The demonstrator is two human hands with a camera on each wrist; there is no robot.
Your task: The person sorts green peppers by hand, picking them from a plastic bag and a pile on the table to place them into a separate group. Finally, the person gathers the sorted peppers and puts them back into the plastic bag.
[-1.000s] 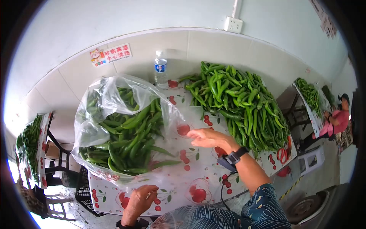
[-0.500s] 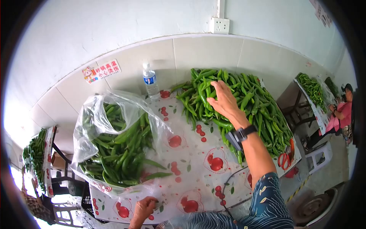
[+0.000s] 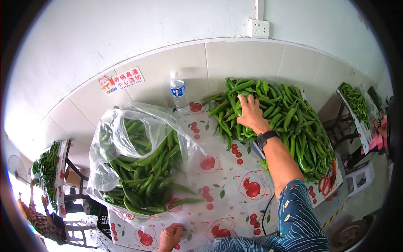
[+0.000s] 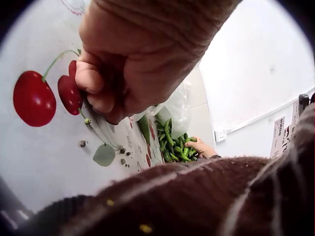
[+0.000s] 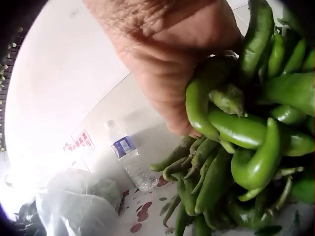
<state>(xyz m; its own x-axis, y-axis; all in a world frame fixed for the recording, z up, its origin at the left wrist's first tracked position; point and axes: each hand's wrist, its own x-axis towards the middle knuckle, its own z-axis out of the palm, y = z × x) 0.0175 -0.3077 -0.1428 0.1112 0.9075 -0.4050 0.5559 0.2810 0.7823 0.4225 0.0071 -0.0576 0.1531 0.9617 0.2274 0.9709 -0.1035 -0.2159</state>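
Note:
My right hand (image 3: 252,115) is on the upper left of a big pile of green peppers (image 3: 310,143), its fingers bent down around a few. In the right wrist view, peppers (image 5: 241,130) lie against the palm and thumb of the right hand (image 5: 172,64); the other fingertips are hidden. Near the table's front edge, my left hand (image 3: 171,237) rests on the cherry-print cloth, below an open clear bag (image 3: 98,155) of peppers. The left wrist view shows the left hand (image 4: 133,59) with fingers curled in; no held thing is visible.
A water bottle (image 3: 179,94) stands by the wall between bag and pile. Red scissors (image 3: 324,185) lie at the table's right edge. Side tables with peppers (image 3: 47,168) flank this one, and a person (image 3: 381,133) is partly visible at far right.
My right hand has moved from over the middle of the table up and right onto the pile, its fingers now bent around peppers. The left hand has stayed near the front edge.

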